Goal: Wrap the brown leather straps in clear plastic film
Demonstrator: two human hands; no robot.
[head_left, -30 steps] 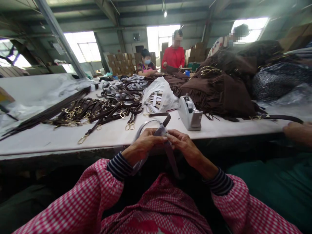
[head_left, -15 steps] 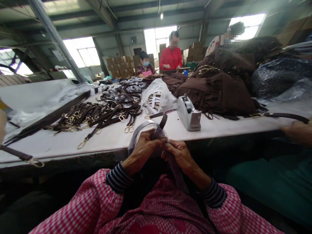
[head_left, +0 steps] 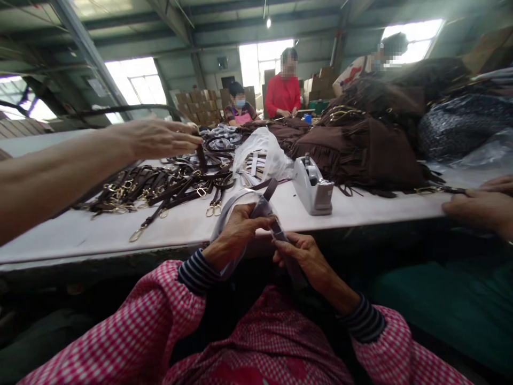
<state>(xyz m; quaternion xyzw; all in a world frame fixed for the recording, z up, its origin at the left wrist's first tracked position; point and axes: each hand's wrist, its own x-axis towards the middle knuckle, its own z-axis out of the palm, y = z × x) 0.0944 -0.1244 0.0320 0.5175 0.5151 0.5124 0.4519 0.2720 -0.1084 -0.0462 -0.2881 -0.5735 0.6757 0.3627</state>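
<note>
My left hand [head_left: 239, 230] is closed on a coiled strap [head_left: 229, 214] wrapped in thin pale, greyish material, at the table's front edge. Just right of it, my right hand [head_left: 301, 254] pinches the same wrapped strap, whose loose part hangs down below the fingers. A dark bare strap end [head_left: 270, 188] sticks up above the coil. Behind my hands stands a grey tape dispenser [head_left: 315, 187], and left of that lies a clear plastic bag [head_left: 260, 155] with pale strips in it.
Dark straps with gold clasps [head_left: 136, 187] cover the table's left part. A co-worker's arm [head_left: 100, 155] reaches over them. Brown fringed pieces [head_left: 352, 155] are piled at right. Another person's hand [head_left: 481, 208] is at the right edge. People sit or stand behind the table.
My right hand has moved slightly down and right, away from my left hand, along the strap. A co-worker's arm has come in from the left; the hands at the right edge have moved inward.
</note>
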